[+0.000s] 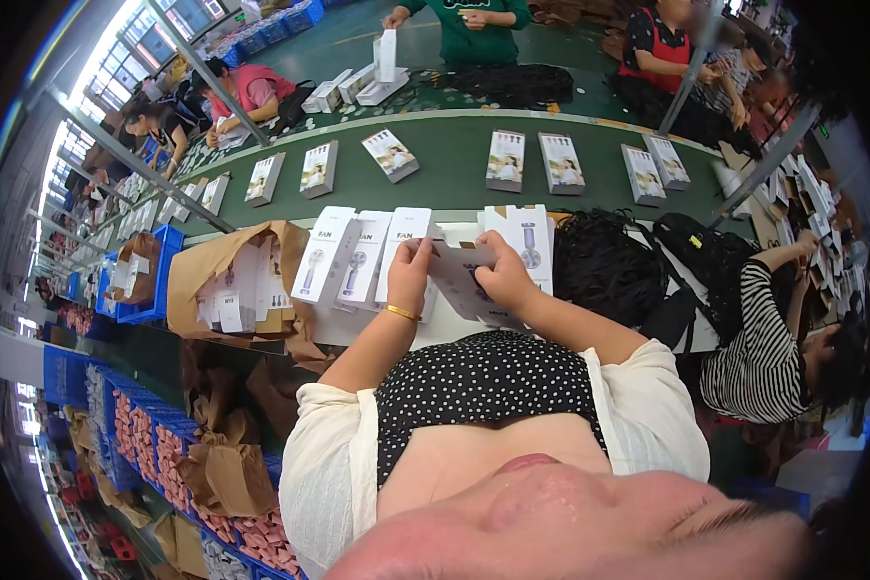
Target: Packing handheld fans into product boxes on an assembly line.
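In front of my chest I hold a small printed carton [462,282], its near face in shadow. My left hand [409,275] grips its left edge with the thumb on top. On the opposite edge my right hand [505,277] is closed, thumb pressed against the card. Whether the carton is flat or opened up I cannot tell. Just beyond my left hand, several white fan boxes [321,253] lie side by side on the white worktop. Past my right hand is another white carton [530,239] with a fan picture and raised end flaps.
A brown paper bag [191,280] of cartons stands left, beside a blue crate [169,253]. Black straps [604,266] are heaped at right. Beyond, a green conveyor belt [454,159] carries spaced boxes [505,161]. Metal posts [688,68] frame the bench; co-workers sit around.
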Demonstrator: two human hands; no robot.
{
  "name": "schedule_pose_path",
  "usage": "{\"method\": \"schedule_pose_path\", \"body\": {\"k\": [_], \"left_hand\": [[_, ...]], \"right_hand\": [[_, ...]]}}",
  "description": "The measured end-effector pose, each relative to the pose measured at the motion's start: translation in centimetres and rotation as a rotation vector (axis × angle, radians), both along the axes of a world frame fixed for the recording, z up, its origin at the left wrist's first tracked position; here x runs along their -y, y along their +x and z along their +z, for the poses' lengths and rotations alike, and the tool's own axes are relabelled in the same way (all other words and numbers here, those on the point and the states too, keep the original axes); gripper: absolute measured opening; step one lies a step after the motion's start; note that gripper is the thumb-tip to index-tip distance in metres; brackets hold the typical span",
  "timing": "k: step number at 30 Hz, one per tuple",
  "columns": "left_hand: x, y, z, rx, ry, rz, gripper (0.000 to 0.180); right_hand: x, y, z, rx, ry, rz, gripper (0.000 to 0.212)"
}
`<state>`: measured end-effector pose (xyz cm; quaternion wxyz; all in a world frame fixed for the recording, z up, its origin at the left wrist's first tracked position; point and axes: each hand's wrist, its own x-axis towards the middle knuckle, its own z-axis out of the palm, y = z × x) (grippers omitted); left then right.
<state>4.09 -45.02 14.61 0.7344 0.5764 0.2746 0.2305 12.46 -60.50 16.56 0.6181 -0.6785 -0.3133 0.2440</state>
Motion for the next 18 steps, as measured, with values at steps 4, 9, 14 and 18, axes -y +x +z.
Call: {"method": "schedule_pose_path", "body": {"k": [4, 9, 14, 18], "left_hand": [[0.6, -0.5, 0.4, 0.120, 0.072, -0.042, 0.023], [2.2, -1.0, 1.0, 0.306, 0.058, -0.160, 0.043], [3.2, -1.1, -0.3, 0.427, 0.535, -0.176, 0.039], [3.3, -2.1, 0.8, 0.190, 1.045, -0.179, 0.053]], "right_hand": [[0.2, -0.3, -0.1, -0.025, 0.160, -0.046, 0.031], [0.4, -0.3, 0.7, -0.308, 0.466, -0.015, 0.042], [-0.5, -0.1, -0.7, -0.350, 0.343, -0.135, 0.043], [-0.8, -0.3, -0.5, -0.404, 0.375, -0.051, 0.040]]}}
